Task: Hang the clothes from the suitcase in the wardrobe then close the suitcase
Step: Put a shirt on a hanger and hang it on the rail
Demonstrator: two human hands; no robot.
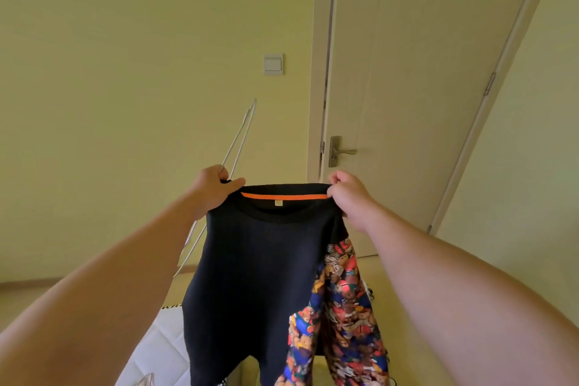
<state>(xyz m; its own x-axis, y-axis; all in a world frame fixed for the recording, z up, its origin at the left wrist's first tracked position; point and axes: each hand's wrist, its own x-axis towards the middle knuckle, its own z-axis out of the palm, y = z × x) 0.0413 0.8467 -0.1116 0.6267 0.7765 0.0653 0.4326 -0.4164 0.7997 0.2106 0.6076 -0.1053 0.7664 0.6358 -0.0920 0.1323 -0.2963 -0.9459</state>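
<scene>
I hold a black top (257, 276) up in front of me by its neckline, which has an orange strip inside. Its sleeve (341, 316) on the right is printed with colourful teddy bears and hangs down. My left hand (216, 191) grips the left side of the collar together with a thin metal wire hanger (239, 135) that sticks up and to the right above my fist. My right hand (351, 197) pinches the right side of the collar. The suitcase and the wardrobe are out of view.
A yellow-green wall with a light switch (273, 64) faces me. A closed pale door (407, 88) with a lever handle (340, 152) stands to the right. A white quilted surface (156, 351) lies at the bottom left.
</scene>
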